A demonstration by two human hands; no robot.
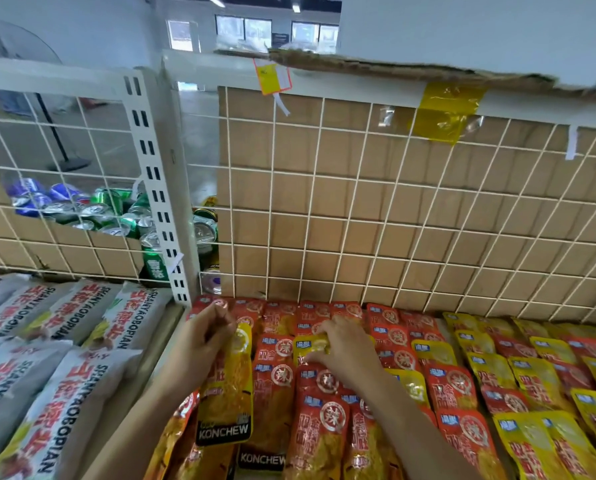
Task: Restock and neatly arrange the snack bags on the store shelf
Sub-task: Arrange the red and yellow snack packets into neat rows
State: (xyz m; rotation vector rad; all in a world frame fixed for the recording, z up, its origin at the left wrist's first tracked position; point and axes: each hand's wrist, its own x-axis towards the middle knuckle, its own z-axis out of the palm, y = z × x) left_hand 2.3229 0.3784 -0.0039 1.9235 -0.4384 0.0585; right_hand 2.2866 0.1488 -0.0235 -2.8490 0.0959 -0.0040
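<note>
Here, both my arms reach forward from the bottom of the view, out over the shelf (166,341). My left grip (203,337) is up near the back row. Its fingers are curled and they pinch the top end of a yellow bag (229,386). That bag points back toward me, and its black end reads KONCHEW. It lies over the red bags (327,420) just below my left wrist.

My right grip (341,344) is palm down, a little to the right of the left one. The two are near but apart. Its fingers bend down around a second yellow bag (312,344), with the thumb at the bag's lower edge, so it is grasping that bag. This bag lies among the red ones, in the middle of the red patch.

The red bags lie flat in rows, each one partly over the next. To the right of them lie rows of more yellow bags (539,375), with a few red ones mixed in.

On the next shelf part to the left lie big grey bags (64,393) with red letters. A white post (154,188) with slots stands between the two parts.

Behind the bags is a white wire grid (359,202). A brown box (411,188) is behind the grid. Green and blue cans (106,209) are piled behind the grid on the left.
</note>
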